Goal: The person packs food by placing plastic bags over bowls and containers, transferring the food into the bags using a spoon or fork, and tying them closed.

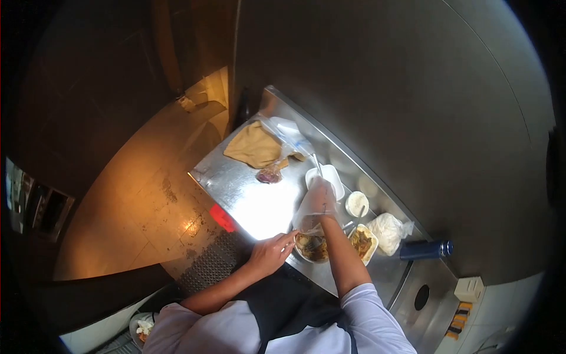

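Note:
My right hand [319, 192], inside a loose clear plastic glove, reaches over a white tray [334, 177]. A thin pale utensil [317, 164] shows right at its fingertips; the plastic hides whether the fingers grip it. My left hand [274, 253] has its fingers closed at the rim of a bowl of brownish food [311, 248]. Part of that bowl is hidden under my right forearm. To the right of the forearm sits a white container of yellow-brown food [362, 241] with a utensil in it. A round tub of white stuff [357, 204] stands just beyond.
On the steel counter [227, 171] lie a tan cloth [253, 146], a clear plastic bag [289, 138] and a small wrapped dark-red item [270, 176]. A tied bag of white stuff [387, 232] and a blue bottle [425, 249] are at the right. A steel backsplash runs behind.

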A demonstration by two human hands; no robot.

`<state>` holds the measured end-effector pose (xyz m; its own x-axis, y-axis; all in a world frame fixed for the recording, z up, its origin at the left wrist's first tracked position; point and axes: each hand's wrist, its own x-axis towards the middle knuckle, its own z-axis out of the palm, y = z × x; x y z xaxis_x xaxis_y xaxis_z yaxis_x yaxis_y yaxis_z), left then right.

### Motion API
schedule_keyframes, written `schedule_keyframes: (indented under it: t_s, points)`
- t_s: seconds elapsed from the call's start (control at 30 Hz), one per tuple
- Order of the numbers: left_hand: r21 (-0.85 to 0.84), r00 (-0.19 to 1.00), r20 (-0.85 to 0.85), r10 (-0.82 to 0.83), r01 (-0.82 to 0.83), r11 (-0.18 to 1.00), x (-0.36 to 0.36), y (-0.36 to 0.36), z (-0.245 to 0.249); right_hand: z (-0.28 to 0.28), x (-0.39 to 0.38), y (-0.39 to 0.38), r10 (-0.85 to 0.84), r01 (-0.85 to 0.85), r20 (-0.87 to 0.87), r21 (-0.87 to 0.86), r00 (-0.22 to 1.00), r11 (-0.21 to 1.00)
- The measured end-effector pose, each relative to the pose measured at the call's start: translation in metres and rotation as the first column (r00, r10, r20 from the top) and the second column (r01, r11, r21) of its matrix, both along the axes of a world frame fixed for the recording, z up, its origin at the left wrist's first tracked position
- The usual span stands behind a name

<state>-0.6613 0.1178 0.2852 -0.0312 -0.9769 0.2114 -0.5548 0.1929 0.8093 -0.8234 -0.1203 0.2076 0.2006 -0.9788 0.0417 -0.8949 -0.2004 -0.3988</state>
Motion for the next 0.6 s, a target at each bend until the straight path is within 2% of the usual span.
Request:
schedule_keyframes:
  t_s: [0.1, 0.2, 0.23, 0.27, 0.33, 0.43, 0.5, 0.53, 0.57, 0.6]
  points:
    - [0.066, 0.999, 0.030, 0.024, -0.026, 0.998, 0.022, 0.005, -0.008, -0.060, -0.018, -0.018, -0.061, 0.063, 0.132, -0.013, 0.989, 0.998]
    - [0.123, 0.997, 0.006, 0.072, -0.072, 0.990, 0.039, 0.012, -0.014, -0.030, -0.009, -0.021, -0.038, 0.037, 0.067, 0.014, 0.997, 0.999]
    - [0.134, 0.996, -0.006, 0.088, -0.086, 0.987, 0.043, 0.013, -0.018, -0.024, -0.011, -0.015, -0.099, 0.081, 0.353, 0.066, 0.930, 0.995]
    - [0.143, 0.995, -0.016, 0.101, -0.098, 0.985, 0.046, 0.014, -0.021, -0.023, -0.010, -0.018, -0.038, 0.027, 0.193, 0.059, 0.980, 0.998]
    - [0.148, 0.992, -0.056, 0.117, -0.108, 0.983, 0.049, 0.014, -0.025, -0.022, -0.007, -0.029, 0.081, -0.073, -0.134, 0.066, 0.988, 0.995]
    - [0.123, 0.988, -0.085, 0.126, -0.115, 0.986, 0.049, 0.009, -0.032, -0.055, -0.029, -0.052, 0.229, -0.229, 0.015, 0.101, 0.973, 0.968]
    - [0.149, 0.985, -0.118, 0.126, -0.108, 0.983, 0.048, 0.004, -0.035, -0.062, -0.045, -0.050, 0.148, -0.162, 0.132, 0.096, 0.980, 0.982]
    - [0.188, 0.981, -0.144, 0.128, -0.100, 0.977, 0.047, 0.000, -0.034, -0.049, -0.049, -0.042, 0.013, -0.089, 0.363, 0.194, 0.932, 0.977]
    - [0.227, 0.977, -0.172, 0.128, -0.088, 0.970, 0.044, -0.003, -0.034, -0.036, -0.053, -0.034, -0.143, -0.027, 0.566, 0.282, 0.812, 0.959]
    - [0.298, 0.959, -0.253, 0.130, -0.051, 0.953, 0.042, -0.007, -0.036, 0.012, -0.046, -0.006, -0.409, -0.018, 0.781, 0.472, 0.472, 0.881]
